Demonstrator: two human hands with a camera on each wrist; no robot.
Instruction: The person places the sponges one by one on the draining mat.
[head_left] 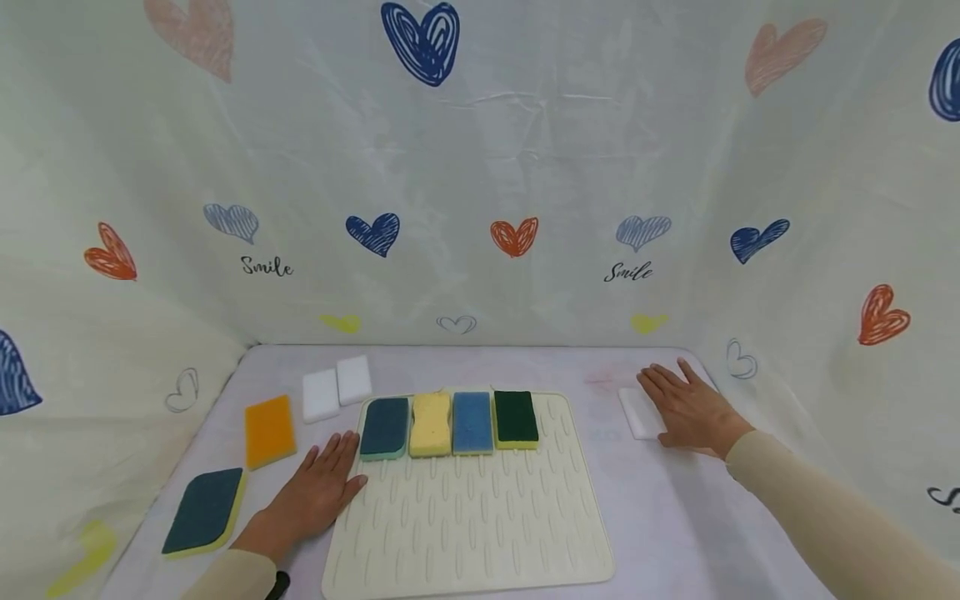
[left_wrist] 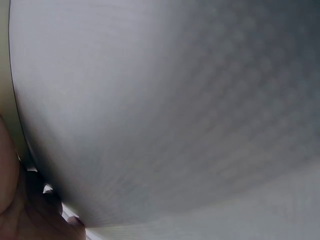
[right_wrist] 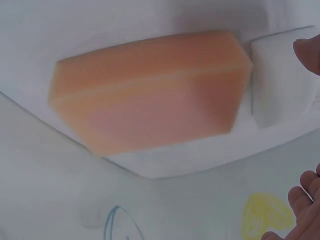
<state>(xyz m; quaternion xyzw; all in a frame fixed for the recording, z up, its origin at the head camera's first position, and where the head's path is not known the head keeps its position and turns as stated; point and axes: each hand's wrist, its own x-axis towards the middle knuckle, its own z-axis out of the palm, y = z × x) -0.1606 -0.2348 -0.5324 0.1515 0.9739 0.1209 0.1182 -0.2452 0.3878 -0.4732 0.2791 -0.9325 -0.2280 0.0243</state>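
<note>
My left hand [head_left: 320, 489] lies with straight fingers at the left edge of a cream ribbed mat [head_left: 472, 525], holding nothing. Along the mat's far edge stand a row of sponges: a dark teal one [head_left: 385, 427], a yellow one [head_left: 431, 425], a blue one [head_left: 472, 422] and a dark green one [head_left: 516, 417]. On the right, my right hand [head_left: 692, 407] is spread over part of a white sponge [head_left: 637, 414]. In the right wrist view an orange sponge [right_wrist: 150, 105] sits beside that white sponge [right_wrist: 280, 85]; my thumb [right_wrist: 309, 54] is close to the white one.
Left of the mat lie two white sponges [head_left: 321, 395], an orange sponge [head_left: 271, 432] and a large dark green scouring sponge [head_left: 204, 510]. A heart-printed sheet [head_left: 480, 167] hangs behind and at both sides of the table [head_left: 652, 533]. The left wrist view is mostly blurred.
</note>
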